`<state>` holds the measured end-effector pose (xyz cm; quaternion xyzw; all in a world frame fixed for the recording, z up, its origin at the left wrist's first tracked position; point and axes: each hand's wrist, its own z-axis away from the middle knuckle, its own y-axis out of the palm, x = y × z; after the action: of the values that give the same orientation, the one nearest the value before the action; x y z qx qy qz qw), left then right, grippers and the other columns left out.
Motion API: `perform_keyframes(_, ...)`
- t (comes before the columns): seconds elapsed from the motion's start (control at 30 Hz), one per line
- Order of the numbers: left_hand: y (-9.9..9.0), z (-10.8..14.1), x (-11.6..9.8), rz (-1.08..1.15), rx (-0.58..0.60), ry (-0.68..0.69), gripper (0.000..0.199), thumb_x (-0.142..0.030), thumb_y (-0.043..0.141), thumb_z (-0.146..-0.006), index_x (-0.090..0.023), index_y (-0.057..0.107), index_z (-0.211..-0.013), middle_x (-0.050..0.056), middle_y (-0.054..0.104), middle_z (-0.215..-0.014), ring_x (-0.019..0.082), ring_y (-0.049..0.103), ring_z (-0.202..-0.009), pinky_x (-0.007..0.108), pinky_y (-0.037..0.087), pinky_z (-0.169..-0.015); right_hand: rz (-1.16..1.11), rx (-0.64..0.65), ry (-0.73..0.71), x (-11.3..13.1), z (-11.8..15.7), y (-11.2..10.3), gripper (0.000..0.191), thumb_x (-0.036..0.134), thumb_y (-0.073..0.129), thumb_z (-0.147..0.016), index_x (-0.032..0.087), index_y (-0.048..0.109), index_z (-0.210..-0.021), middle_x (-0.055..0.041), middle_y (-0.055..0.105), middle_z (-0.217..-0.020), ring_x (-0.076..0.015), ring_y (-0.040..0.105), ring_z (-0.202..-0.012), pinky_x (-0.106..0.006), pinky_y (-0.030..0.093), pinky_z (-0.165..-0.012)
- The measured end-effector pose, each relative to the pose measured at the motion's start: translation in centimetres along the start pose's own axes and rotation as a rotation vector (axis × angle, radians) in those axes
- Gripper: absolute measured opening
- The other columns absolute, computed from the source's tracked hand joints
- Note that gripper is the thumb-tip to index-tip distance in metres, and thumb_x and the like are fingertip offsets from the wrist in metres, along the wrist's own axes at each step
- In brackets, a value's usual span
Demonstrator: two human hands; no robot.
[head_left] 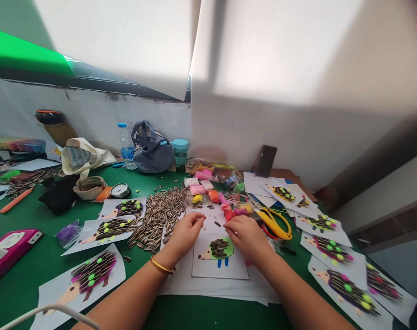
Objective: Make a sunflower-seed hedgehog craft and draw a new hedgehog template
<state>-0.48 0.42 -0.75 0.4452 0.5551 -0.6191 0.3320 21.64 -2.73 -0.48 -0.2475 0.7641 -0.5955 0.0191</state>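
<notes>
My left hand (188,229), with a gold bangle (161,265) on its wrist, is closed with thumb and fingertips together above the paper's left side. Whatever it may pinch is too small to make out. Opposite it, my right hand (245,233) has its fingers curled together, fingertips beside a dark sunflower seed (217,223); whether anything is between them is hidden. Below lies a white sheet (203,270) bearing a hedgehog picture (219,249): a green clay body partly covered with striped seeds, a pale snout and blue legs.
A heap of sunflower seeds (158,217) lies left of the sheet. Clay packets (213,196) and yellow-handled scissors (275,224) sit behind and right. Hedgehog pictures (346,293) line both sides. A phone (266,160), grey bag (151,151) and jar (181,156) stand by the wall.
</notes>
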Motion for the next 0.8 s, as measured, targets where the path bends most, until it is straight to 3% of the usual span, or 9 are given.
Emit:
perform_keyframes(0.07,-0.5,-0.5,0.0,0.343,-0.085,-0.109,0.023,-0.039,0.061,-0.079,-0.017,0.066,-0.086,-0.002,0.059,-0.064,0.011,0.052,-0.055,0.022,0.038,-0.051,0.056,0.036,-0.01,0.4,-1.0,-0.1,0.017,0.02,0.059,-0.09,0.025,0.074,-0.097,-0.0052,0.072,-0.095,-0.0209,0.063,-0.092,-0.032,0.042,-0.081)
perform_keyframes(0.13,-0.9,-0.8,-0.1,0.518,-0.122,-0.189,0.029,-0.044,0.062,-0.076,-0.017,0.062,-0.088,-0.009,0.043,-0.053,0.007,0.035,-0.041,0.019,0.024,-0.041,0.121,0.109,-0.026,0.9,-2.1,0.1,0.018,0.019,0.059,-0.089,0.024,0.073,-0.098,-0.0061,0.072,-0.093,-0.0209,0.064,-0.091,-0.031,0.042,-0.079)
perform_keyframes(0.23,-1.2,-0.9,-0.1,0.583,-0.132,-0.207,0.035,-0.048,0.062,-0.075,-0.018,0.058,-0.091,-0.011,0.036,-0.054,0.004,0.024,-0.038,0.018,0.014,-0.039,0.183,0.193,-0.043,1.5,-3.5,0.7,0.016,0.016,0.061,-0.085,0.021,0.073,-0.095,-0.0093,0.072,-0.087,-0.0226,0.065,-0.086,-0.03,0.043,-0.074)
perform_keyframes(0.37,-1.1,-0.8,-0.2,0.613,-0.116,-0.214,0.035,-0.047,0.064,-0.073,-0.017,0.058,-0.09,-0.011,0.036,-0.054,0.004,0.025,-0.039,0.017,0.015,-0.039,0.184,0.214,-0.024,2.3,-4.9,1.7,0.018,0.005,0.059,-0.079,0.016,0.073,-0.085,-0.0136,0.071,-0.08,-0.0236,0.066,-0.077,-0.031,0.043,-0.069)
perform_keyframes(0.5,-0.7,-0.5,-0.4,0.573,-0.064,-0.211,0.031,-0.044,0.065,-0.073,-0.017,0.059,-0.087,-0.011,0.034,-0.05,0.005,0.026,-0.04,0.018,0.017,-0.04,0.115,0.179,-0.006,2.7,-5.3,1.5,0.019,0.011,0.057,-0.083,0.019,0.073,-0.09,-0.011,0.072,-0.086,-0.0229,0.067,-0.082,-0.03,0.046,-0.07)
perform_keyframes(0.57,-0.4,-0.3,-0.5,0.511,-0.021,-0.164,0.03,-0.044,0.068,-0.072,-0.017,0.061,-0.083,-0.008,0.043,-0.054,0.007,0.035,-0.045,0.019,0.025,-0.044,-0.001,0.134,0.017,2.8,-5.1,1.2,0.02,0.017,0.054,-0.088,0.022,0.071,-0.096,-0.0068,0.073,-0.091,-0.0198,0.067,-0.085,-0.028,0.048,-0.072)
perform_keyframes(0.67,-0.1,0.1,-0.4,0.273,0.068,0.012,0.028,-0.044,0.066,-0.077,-0.017,0.062,-0.082,-0.002,0.056,-0.07,0.012,0.049,-0.063,0.023,0.039,-0.059,-0.449,0.018,0.138,2.8,-4.6,1.1,0.018,0.025,0.055,-0.087,0.021,0.069,-0.097,-0.0038,0.073,-0.091,-0.017,0.067,-0.082,-0.026,0.051,-0.072)
perform_keyframes(0.73,0.2,0.3,-0.2,0.141,0.118,0.12,0.026,-0.043,0.058,-0.084,-0.018,0.061,-0.085,-0.001,0.058,-0.077,0.015,0.052,-0.072,0.026,0.042,-0.067,-0.739,-0.063,0.235,2.8,-4.1,1.4,0.016,0.028,0.06,-0.082,0.019,0.07,-0.091,-0.0047,0.073,-0.088,-0.0185,0.066,-0.08,-0.029,0.051,-0.072)
perform_keyframes(0.8,0.5,0.4,0.1,0.101,0.141,0.156,0.025,-0.041,0.052,-0.089,-0.019,0.059,-0.083,0.0,0.057,-0.078,0.015,0.052,-0.075,0.027,0.042,-0.07,-0.881,-0.108,0.299,2.8,-3.6,1.8,0.018,0.032,0.064,-0.078,0.018,0.071,-0.087,-0.0054,0.073,-0.086,-0.0199,0.066,-0.08,-0.031,0.052,-0.072)
